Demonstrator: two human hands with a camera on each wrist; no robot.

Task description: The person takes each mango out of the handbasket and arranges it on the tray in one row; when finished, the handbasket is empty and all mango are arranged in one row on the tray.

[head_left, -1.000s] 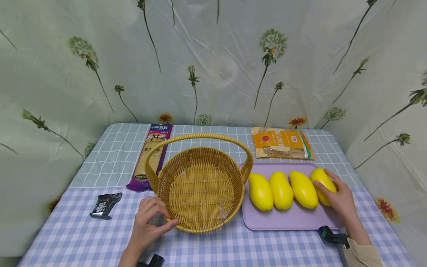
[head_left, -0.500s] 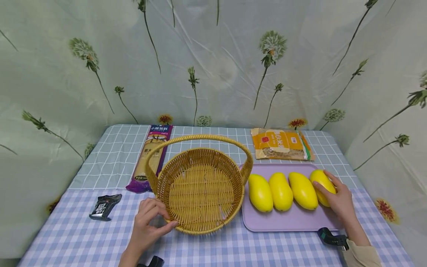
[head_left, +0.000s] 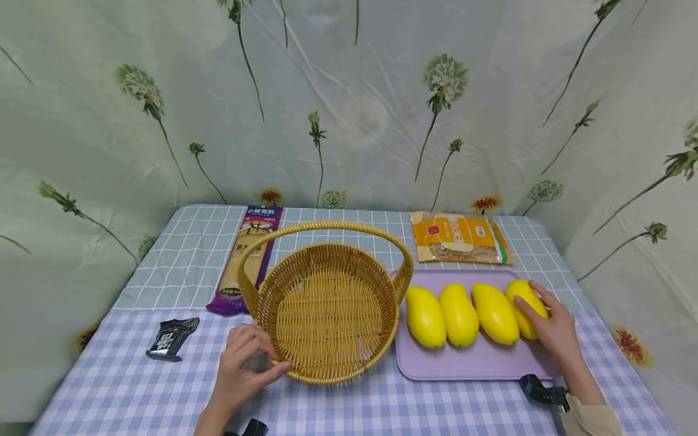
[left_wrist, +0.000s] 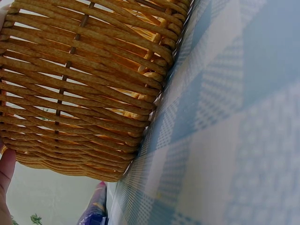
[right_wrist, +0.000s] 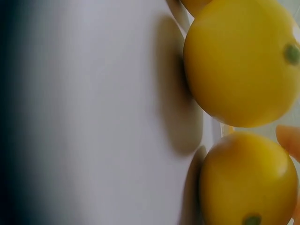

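Note:
My left hand (head_left: pixel 240 369) pinches the near left rim of a round wicker basket (head_left: pixel 329 321), which has a tall arched handle. Nothing lies inside it. In the left wrist view its woven wall (left_wrist: pixel 79 84) stands on the checked cloth, with a fingertip (left_wrist: pixel 5 168) at its edge. On a lilac tray (head_left: pixel 463 366) several yellow mangoes lie in a row. The rightmost mango (head_left: pixel 526 309) is held between thumb and fingers of my right hand (head_left: pixel 558 333). Close up in the right wrist view, this mango (right_wrist: pixel 248 183) sits beside its neighbour (right_wrist: pixel 239 61), and my thumb (right_wrist: pixel 288 139) touches it.
Behind the basket's left side lies a purple pasta packet (head_left: pixel 245 260). An orange food packet (head_left: pixel 460 237) lies beyond the tray. At the left is a small black wrapped packet (head_left: pixel 172 339). A flower-print curtain (head_left: pixel 360 109) encloses the table at the back and sides.
The whole scene sits slightly lower in the head view. The rightmost mango and my right hand have shifted a very little to the left; both hands keep their hold.

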